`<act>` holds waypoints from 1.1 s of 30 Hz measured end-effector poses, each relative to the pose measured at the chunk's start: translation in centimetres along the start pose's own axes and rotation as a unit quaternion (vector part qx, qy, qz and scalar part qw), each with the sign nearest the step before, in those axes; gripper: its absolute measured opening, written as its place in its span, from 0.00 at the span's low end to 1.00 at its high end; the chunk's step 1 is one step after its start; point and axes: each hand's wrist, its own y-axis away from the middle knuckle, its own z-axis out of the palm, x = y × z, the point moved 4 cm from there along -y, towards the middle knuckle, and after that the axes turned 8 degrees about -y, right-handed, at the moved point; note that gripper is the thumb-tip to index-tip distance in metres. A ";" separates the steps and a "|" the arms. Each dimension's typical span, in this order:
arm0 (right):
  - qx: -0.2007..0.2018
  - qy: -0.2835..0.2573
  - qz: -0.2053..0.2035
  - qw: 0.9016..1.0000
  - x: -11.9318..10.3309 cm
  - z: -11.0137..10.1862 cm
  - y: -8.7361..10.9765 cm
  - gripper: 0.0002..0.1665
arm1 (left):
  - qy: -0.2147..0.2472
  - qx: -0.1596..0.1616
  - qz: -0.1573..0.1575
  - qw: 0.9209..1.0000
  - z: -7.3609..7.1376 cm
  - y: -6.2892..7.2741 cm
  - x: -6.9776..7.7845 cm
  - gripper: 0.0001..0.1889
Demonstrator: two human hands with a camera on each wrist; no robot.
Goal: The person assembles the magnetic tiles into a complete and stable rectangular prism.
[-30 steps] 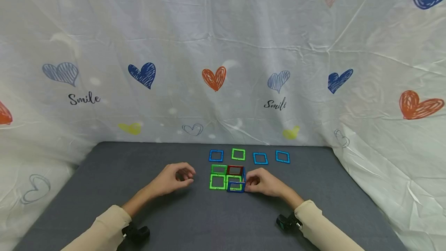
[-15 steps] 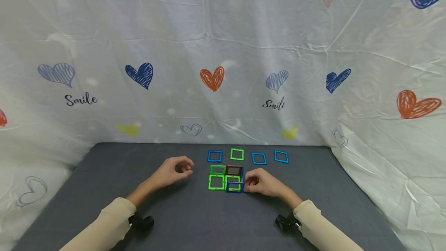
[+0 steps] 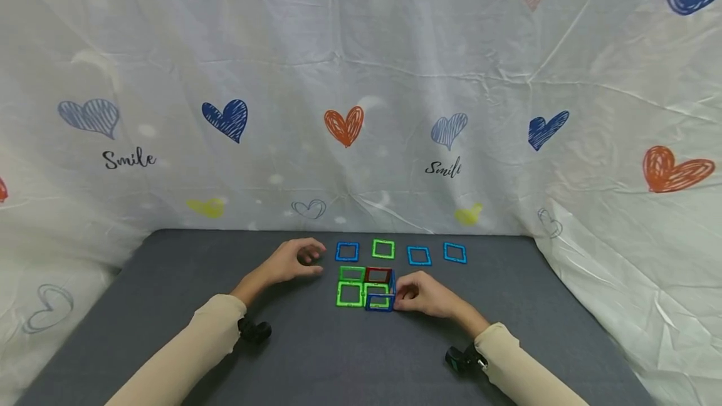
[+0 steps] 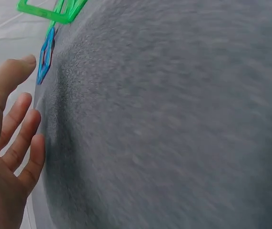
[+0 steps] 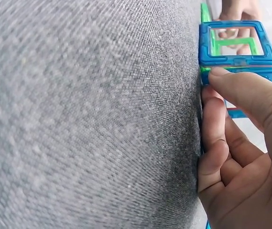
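Note:
Green, dark red and blue square magnetic tile frames form a small structure at the middle of the table. Two green tiles lie flat, the left green tile (image 3: 339, 294) beside the other. A green tile (image 3: 352, 267) and a dark red tile (image 3: 378, 269) stand along the back. A blue tile (image 3: 379, 310) stands at the front, another blue tile (image 5: 267, 74) on the right side. My right hand (image 3: 425, 295) pinches the right-hand blue tile low near the front corner, fingers curled. My left hand (image 3: 294, 260) hovers left of the structure, holding nothing, thumb and fingers spread apart.
Behind the structure lies a row of loose tiles: a blue tile (image 3: 346, 260), a green tile (image 3: 383, 241), a blue tile (image 3: 420, 264) and another blue tile (image 3: 454, 261). The dark grey table (image 3: 338, 356) ends at a white curtain (image 3: 282, 161) printed with hearts.
My left hand has moved away from me and slightly right, nearing the leftmost blue tile of the back row. The right hand and the structure stay in place.

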 end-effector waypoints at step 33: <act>0.001 0.002 0.002 1.000 0.1 -0.1 0.0 0.06 | -0.078 0.006 -0.062 0.995 3.3 -4.7 0.0 0.08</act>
